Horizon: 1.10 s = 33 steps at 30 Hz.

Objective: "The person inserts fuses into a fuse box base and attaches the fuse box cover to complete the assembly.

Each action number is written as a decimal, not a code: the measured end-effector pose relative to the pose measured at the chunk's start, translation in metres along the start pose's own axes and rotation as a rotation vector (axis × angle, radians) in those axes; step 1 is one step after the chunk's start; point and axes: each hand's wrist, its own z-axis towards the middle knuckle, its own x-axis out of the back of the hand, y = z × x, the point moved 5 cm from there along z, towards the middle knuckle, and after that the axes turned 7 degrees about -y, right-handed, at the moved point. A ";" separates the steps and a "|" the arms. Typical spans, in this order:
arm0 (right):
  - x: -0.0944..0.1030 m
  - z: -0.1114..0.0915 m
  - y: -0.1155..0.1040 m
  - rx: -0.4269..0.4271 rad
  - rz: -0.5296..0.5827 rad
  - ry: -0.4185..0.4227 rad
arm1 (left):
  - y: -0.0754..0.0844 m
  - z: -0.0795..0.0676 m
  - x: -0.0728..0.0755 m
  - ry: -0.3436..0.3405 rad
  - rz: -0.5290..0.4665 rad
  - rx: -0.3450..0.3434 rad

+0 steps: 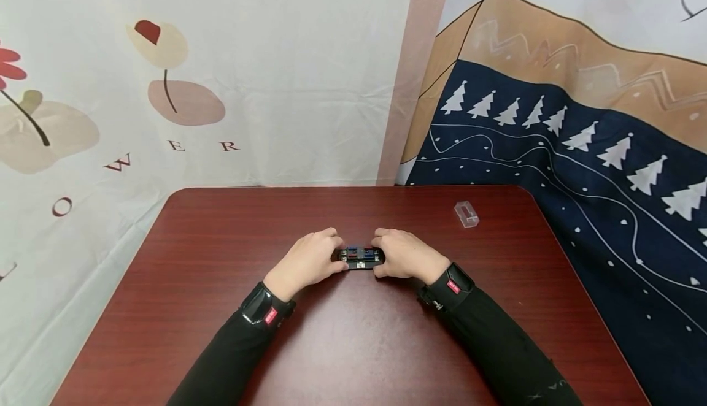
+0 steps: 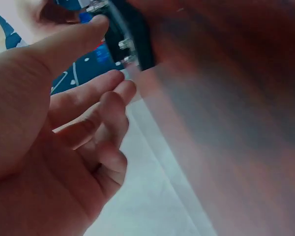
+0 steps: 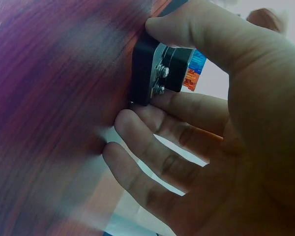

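A small black fuse block lies on the table between both hands, its long side running left to right. Blue and red blade fuses show on its top, and the right wrist view adds an orange fuse and screw terminals along the side. My left hand grips the block's left end, thumb on the near side and fingers toward the far side. At the other end my right hand holds it likewise between thumb and fingers. In the right wrist view, the other fingers spread below the block near the tabletop.
A clear plastic cover sits toward the back right of the reddish-brown table. Behind the table's far edge hang a pale printed cloth and a dark blue one with white trees.
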 end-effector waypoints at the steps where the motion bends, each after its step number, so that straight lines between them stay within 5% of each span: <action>1: 0.000 0.000 0.000 -0.002 -0.003 0.000 | -0.001 0.000 -0.003 -0.013 0.001 0.008; 20: -0.004 -0.001 0.000 -0.035 -0.017 -0.015 | -0.002 0.000 -0.014 -0.049 0.021 0.010; 33: -0.003 -0.026 0.010 -0.056 0.019 0.029 | 0.001 -0.001 -0.013 -0.062 0.054 0.034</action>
